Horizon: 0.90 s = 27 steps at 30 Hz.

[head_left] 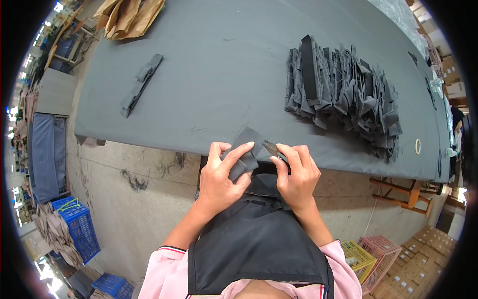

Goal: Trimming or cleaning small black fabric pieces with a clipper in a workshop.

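Note:
My left hand grips a folded grey fabric piece at the table's near edge, thumb and fingers closed around it. In my right hand is a pair of thread snips, their dark blades pointing at the fabric's right edge. The tips lie close to the cloth; whether they touch it I cannot tell. Farther right on the table stands a dense row of similar grey fabric pieces, with a black strip lying across its left end. One more folded grey piece lies apart at the left.
The table has a grey cover with loose threads. Brown paper lies at its far left corner, a tape roll at the right. Below are a blue crate, yellow crate, pink crate and wooden stool.

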Available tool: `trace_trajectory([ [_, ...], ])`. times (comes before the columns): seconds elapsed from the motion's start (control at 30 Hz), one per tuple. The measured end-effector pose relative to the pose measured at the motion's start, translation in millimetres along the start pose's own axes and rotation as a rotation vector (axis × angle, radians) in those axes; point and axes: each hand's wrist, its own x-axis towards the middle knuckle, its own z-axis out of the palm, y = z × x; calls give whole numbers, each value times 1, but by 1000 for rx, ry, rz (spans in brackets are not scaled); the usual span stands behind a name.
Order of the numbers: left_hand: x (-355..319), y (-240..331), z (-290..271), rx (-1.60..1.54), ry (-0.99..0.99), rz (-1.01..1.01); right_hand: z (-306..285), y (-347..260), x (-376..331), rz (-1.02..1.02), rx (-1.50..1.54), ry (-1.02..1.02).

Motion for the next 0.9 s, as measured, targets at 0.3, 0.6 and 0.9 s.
trace_trajectory([
  [0.3,-3,-2,1,5,-2,12,-2,2,0,11,-25,-44],
  [0.6,-3,-6,-1,30,8,23,5,0,0,188,241,-11],
  [0.9,-9,-32,0,-1908,-474,-681,14,-2,1,405,706,-106],
])
